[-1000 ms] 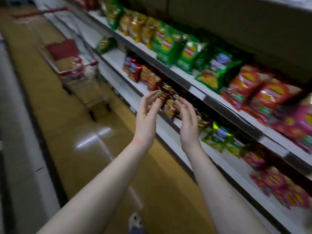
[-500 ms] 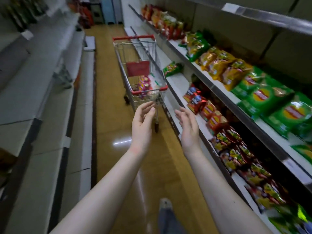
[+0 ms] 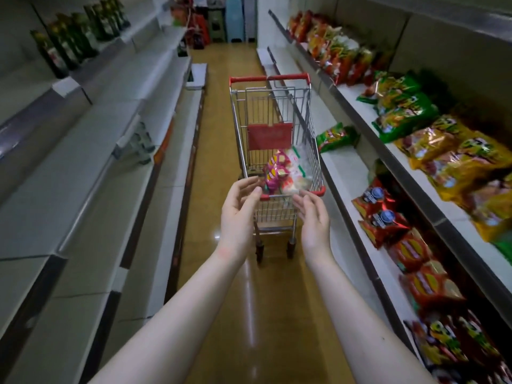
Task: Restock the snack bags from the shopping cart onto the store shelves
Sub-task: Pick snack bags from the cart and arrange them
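A small wire shopping cart [image 3: 310,128] with red trim stands in the aisle straight ahead. Pink snack bags [image 3: 275,173] and clear white packs [image 3: 297,173] lie in its near end. My left hand [image 3: 238,214] and my right hand [image 3: 314,218] are both held out, palms facing each other, fingers relaxed and holding nothing. Their fingertips are just short of the cart's near rim. The store shelves [image 3: 357,173] on the right carry red, yellow and green snack bags [image 3: 443,153] on two levels.
Grey shelves [image 3: 83,167] line the left side, with dark bottles [image 3: 69,42] on the top level. A single green bag [image 3: 336,137] lies on the right lower shelf beside the cart. The glossy yellow floor [image 3: 216,167] runs left of the cart; goods crowd the aisle's far end.
My view has swung from the right shelves to face down the aisle. The cart is now centred and closer, and both held-out hands have come up to its near rim.
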